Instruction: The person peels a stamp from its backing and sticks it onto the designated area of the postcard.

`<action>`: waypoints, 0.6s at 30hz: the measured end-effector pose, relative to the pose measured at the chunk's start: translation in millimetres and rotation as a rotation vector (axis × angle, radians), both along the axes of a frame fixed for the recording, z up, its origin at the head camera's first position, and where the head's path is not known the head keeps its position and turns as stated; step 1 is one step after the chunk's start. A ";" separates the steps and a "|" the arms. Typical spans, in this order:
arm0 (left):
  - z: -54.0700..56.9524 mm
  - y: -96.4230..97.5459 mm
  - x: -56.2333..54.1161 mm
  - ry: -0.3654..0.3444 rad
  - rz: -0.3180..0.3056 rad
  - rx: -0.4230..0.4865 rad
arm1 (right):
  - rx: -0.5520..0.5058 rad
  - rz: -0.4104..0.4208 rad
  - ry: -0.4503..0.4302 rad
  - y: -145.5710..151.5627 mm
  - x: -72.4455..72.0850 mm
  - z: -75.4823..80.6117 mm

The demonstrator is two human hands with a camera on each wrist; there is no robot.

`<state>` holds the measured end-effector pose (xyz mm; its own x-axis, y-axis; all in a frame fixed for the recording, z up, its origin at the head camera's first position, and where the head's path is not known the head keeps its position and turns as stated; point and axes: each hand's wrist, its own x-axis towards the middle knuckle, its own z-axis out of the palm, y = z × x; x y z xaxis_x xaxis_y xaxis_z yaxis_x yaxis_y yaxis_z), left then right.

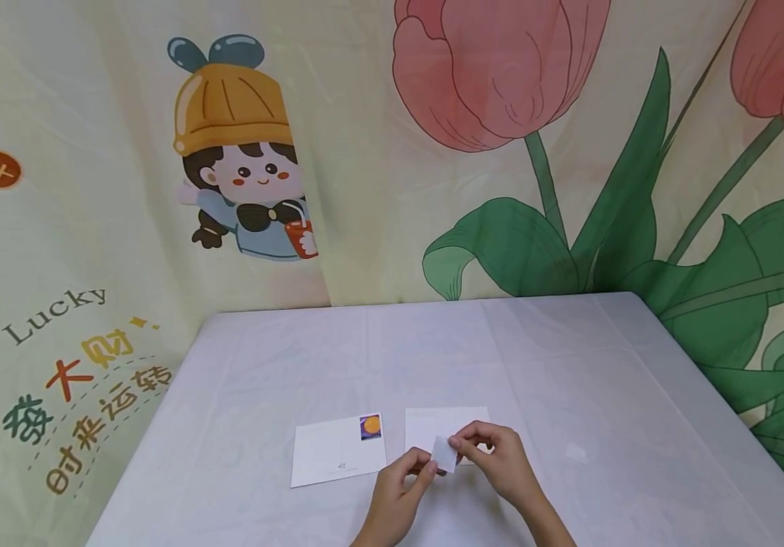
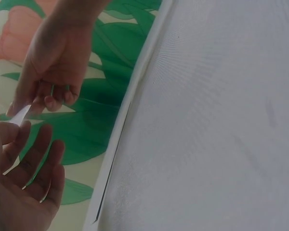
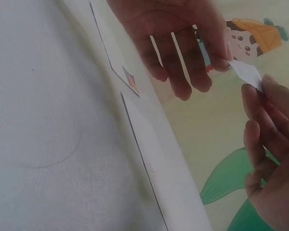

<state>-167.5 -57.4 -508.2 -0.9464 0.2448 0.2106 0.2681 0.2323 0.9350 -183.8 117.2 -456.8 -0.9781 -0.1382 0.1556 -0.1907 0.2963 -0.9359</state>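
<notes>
A small white piece of paper (image 1: 443, 454) is held above the table between both hands. My left hand (image 1: 397, 495) pinches its lower left edge between thumb and forefinger; my right hand (image 1: 503, 460) pinches its upper right corner. In the right wrist view the paper (image 3: 247, 73) looks thin and plain, with the left hand's other fingers (image 3: 171, 62) extended. Just behind the hands lies a white card (image 1: 433, 422), partly covered by them. To the left lies a white envelope or card (image 1: 337, 453) with a purple and orange stamp (image 1: 370, 427) in its upper right corner.
A white cloth covers the table (image 1: 365, 357). To the right of the hands lies a small, pale, translucent-looking scrap (image 1: 576, 453). Behind the table hangs a printed curtain (image 1: 365, 152) with tulips and a cartoon figure.
</notes>
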 end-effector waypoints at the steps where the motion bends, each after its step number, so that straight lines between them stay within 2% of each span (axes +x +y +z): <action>1: 4.9 0.3 1.4 -0.008 0.000 -0.004 | 0.008 -0.009 0.006 -0.4 0.4 0.7; 5: 23.4 1.1 7.7 -0.012 -0.003 0.007 | 0.044 -0.050 0.050 -2.6 1.1 2.1; 6: 25.6 1.1 8.6 -0.003 -0.002 0.013 | 0.047 -0.065 0.055 -2.7 -0.4 -1.7; 12: 24.9 1.6 9.0 0.030 0.008 0.030 | 0.074 -0.137 0.090 -1.5 -13.0 -30.5; 18: 26.8 2.6 9.6 0.054 0.001 0.051 | 0.069 -0.143 0.106 -2.6 -14.9 -32.6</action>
<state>-157.9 -54.8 -481.4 -0.9336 0.2316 0.2735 0.3182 0.1845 0.9299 -198.7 114.6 -489.4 -0.9672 -0.0128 0.2537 -0.2384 0.3907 -0.8891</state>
